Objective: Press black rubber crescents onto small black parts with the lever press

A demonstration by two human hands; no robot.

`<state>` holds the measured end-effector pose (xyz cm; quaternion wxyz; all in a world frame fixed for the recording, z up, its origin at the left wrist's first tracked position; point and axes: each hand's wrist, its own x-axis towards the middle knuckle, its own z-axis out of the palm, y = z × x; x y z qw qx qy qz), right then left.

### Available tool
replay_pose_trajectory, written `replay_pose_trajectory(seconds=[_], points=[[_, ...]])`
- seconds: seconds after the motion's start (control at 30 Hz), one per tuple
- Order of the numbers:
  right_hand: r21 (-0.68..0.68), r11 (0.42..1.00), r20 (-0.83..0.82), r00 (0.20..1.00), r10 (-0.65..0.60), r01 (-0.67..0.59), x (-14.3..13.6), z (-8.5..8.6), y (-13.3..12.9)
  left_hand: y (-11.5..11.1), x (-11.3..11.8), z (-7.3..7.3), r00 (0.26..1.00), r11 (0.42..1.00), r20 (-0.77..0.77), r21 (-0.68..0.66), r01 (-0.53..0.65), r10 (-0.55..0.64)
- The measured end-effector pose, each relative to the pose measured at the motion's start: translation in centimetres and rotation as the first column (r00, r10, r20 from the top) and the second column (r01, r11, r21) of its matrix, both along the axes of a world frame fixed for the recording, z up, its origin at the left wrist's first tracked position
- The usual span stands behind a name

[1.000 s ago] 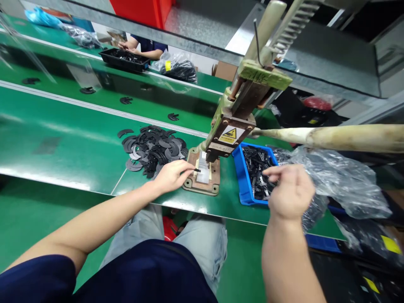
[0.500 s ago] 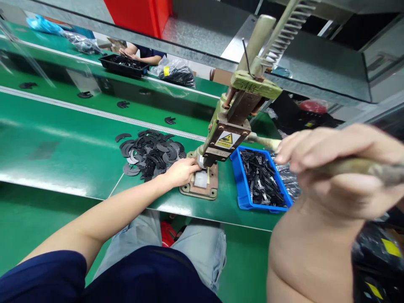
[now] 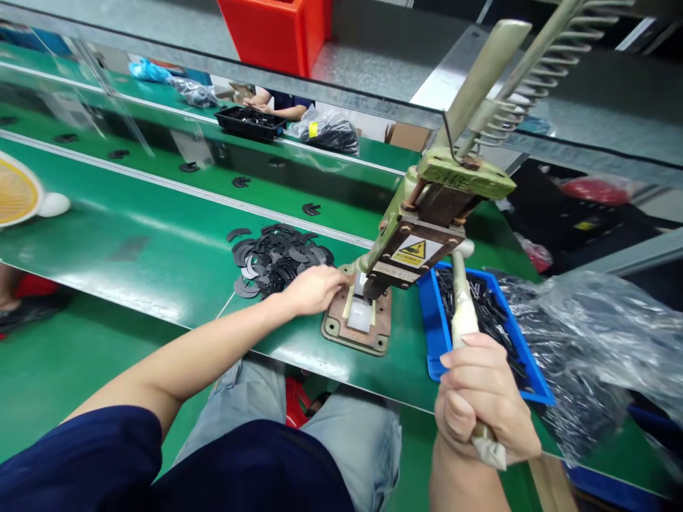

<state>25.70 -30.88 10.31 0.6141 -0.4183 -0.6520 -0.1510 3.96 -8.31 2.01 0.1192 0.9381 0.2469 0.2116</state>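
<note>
My right hand (image 3: 483, 398) is wrapped round the lever (image 3: 463, 306) of a green hand press (image 3: 427, 220); cloth or tape covers part of the lever. My left hand (image 3: 314, 290) reaches to the press base (image 3: 355, 340), its fingers together beside the small metal block (image 3: 361, 283) under the ram. Whatever those fingertips hold, if anything, is hidden. A pale plate (image 3: 361, 316) lies on the base in front of the block. Left of the press, behind my left hand, is a pile of black curved pieces (image 3: 282, 256).
A blue bin (image 3: 435, 341) of black parts stands right of the press, beside clear plastic bags (image 3: 602, 334). Behind a rail, black parts (image 3: 241, 182) lie spaced along a green strip. A co-worker's hands (image 3: 261, 105) are over a black tray (image 3: 250, 124). A yellow fan-like object (image 3: 18, 190) is at left.
My right hand has brought the lever down and toward me, from the raised right side. My left hand stays at the press base. The view has shifted, so a yellow object shows at left.
</note>
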Motion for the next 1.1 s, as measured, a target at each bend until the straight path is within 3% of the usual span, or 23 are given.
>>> replay_pose_trajectory(seconds=[0.17, 0.27, 0.4, 0.5, 0.6, 0.67, 0.7, 0.77, 0.83, 0.9, 0.93, 1.0, 1.1], points=[[0.029, 0.999, -0.056, 0.998, -0.024, 0.026, -0.5, -0.2, 0.3, 5.7, -3.9, 1.3, 0.954, 0.97, -0.174, 0.044, -0.239, 0.243], [0.036, 0.999, -0.082, 0.996, -0.035, 0.038, -0.7, -0.3, 0.3, 8.0, -3.9, 1.5, 0.915, 0.972, -0.33, 0.036, -0.234, 0.233], [0.021, 0.999, -0.055, 0.998, -0.035, 0.037, -0.5, -0.3, 0.3, 9.4, -2.2, 1.6, 0.842, 0.975, -0.501, 0.02, -0.221, 0.201], [0.011, 0.999, -0.031, 0.998, -0.05, 0.051, -0.4, -0.2, 0.2, 10.3, -1.7, 2.2, 0.866, 0.978, -0.48, -0.071, -0.197, 0.139], [0.013, 0.998, -0.031, 0.997, -0.066, 0.066, -0.5, -0.2, 0.1, 10.6, -2.3, 2.9, 0.938, 0.943, -0.33, -0.267, -0.197, 0.103], [0.019, 0.998, -0.041, 0.998, -0.057, 0.058, -0.6, -0.1, 0.2, 9.8, -3.0, 3.1, 0.974, 0.864, -0.172, -0.458, -0.209, 0.144], [0.023, 0.998, -0.047, 0.998, -0.049, 0.05, -0.7, -0.1, 0.2, 9.1, -3.3, 3.0, 0.98, 0.791, -0.082, -0.58, -0.194, 0.18], [0.037, 0.999, -0.064, 0.998, -0.03, 0.033, -0.9, 0.0, 0.3, 6.8, -3.6, 2.6, 0.957, 0.57, 0.099, -0.818, -0.078, 0.272], [0.066, 0.998, -0.082, 0.997, -0.013, 0.019, -1.0, 0.0, 0.5, 3.8, -3.5, 2.0, 0.898, 0.329, 0.226, -0.939, 0.097, 0.379], [0.095, 0.996, -0.089, 0.996, 0.007, 0.001, -1.1, 0.1, 0.7, 0.8, -3.0, 1.2, 0.842, 0.159, 0.273, -0.962, 0.224, 0.465], [0.101, 0.995, -0.088, 0.996, 0.015, -0.006, -1.2, 0.2, 0.8, -0.5, -2.6, 0.9, 0.824, 0.105, 0.272, -0.962, 0.254, 0.497], [0.109, 0.994, -0.084, 0.996, 0.021, -0.012, -1.2, 0.2, 0.9, -2.5, -1.6, 0.3, 0.805, 0.071, 0.25, -0.965, 0.253, 0.538], [0.12, 0.993, -0.08, 0.997, 0.018, -0.009, -1.1, 0.2, 0.8, -3.7, 0.0, -0.6, 0.794, 0.172, 0.232, -0.972, 0.162, 0.562]])
